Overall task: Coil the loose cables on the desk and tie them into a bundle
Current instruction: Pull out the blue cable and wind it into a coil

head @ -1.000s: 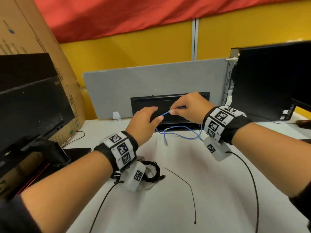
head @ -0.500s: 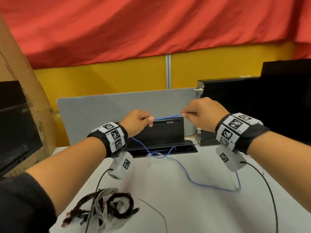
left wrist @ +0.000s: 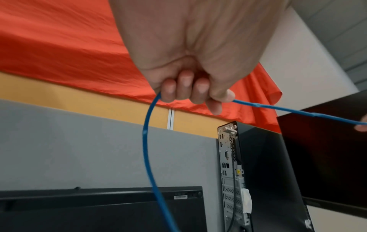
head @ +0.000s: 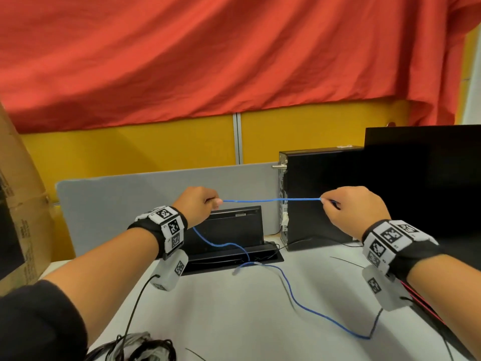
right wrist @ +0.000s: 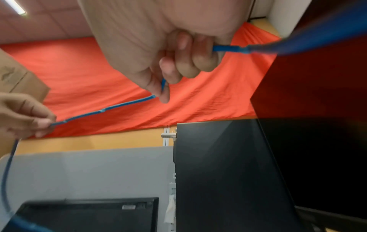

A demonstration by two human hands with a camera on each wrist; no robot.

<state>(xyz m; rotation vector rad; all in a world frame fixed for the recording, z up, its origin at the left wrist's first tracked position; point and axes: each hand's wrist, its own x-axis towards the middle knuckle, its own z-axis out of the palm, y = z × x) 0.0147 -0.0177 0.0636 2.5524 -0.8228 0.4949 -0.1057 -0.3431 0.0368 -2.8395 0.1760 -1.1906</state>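
- Two hands, my left hand (head: 199, 204) and right hand (head: 356, 208), each curl tight around the blue cable (head: 272, 200), taut between them.
- Its slack trails across the desk (head: 234, 321) toward the right edge.

Both hands raised apart, left hand (head: 197, 204) fisted, right hand (head: 356, 207) pinching

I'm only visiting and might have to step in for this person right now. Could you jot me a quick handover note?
Left hand: grip closed on the blue cable.
Right hand: pinching the same cable; the span between them is stretched straight.
The rest trails down onto the desk.
A pile of dark and grey cables lies at the near edge.
Done: blue cable picked up.
Left: coil it, tie the bundle.
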